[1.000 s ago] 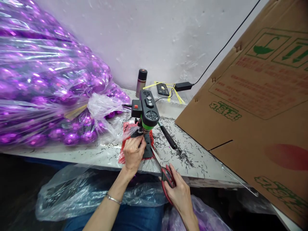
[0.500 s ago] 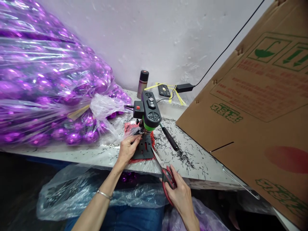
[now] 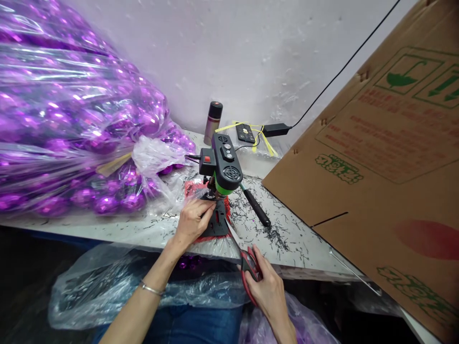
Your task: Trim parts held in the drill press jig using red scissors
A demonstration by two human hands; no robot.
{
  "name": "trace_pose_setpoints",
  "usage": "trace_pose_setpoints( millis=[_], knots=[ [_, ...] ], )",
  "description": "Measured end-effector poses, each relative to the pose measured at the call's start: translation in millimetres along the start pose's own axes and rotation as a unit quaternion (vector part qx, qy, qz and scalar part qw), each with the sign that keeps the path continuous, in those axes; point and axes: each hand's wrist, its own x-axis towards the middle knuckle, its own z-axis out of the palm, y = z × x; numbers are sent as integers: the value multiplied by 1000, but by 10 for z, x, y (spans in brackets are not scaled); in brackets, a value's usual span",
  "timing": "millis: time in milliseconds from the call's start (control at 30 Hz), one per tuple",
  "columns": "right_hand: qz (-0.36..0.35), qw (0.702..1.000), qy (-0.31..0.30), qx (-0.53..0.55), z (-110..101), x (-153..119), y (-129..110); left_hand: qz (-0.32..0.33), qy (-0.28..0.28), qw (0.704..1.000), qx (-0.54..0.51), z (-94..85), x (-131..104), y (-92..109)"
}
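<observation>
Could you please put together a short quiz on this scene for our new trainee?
1. Which hand holds the scissors?
2. What colour is the switch on the side of the black machine: A blue, B red, or C white?
3. True or false: the left hand reaches over the base plate.

Key: 1. The right hand. 2. B. 3. True.

One view only, from the head, above and behind the left hand (image 3: 195, 220) and right hand (image 3: 267, 289). It faces forward and steeply down over the surface (image 3: 82, 230), near enough to include both forearms (image 3: 132, 310), the lap (image 3: 193, 322) below the hands and the wall (image 3: 233, 57) beyond them.
</observation>
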Motion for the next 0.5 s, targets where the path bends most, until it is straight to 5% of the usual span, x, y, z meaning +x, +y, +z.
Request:
trace_pose_setpoints(
  millis=[200, 500],
  knots=[
    [16, 1000, -7, 8, 38, -24, 24, 39, -33, 998, 41, -55, 47, -46],
    [14, 1000, -12, 8, -13, -13, -8, -66, 5, 998, -21, 17, -34, 27]
  ],
)
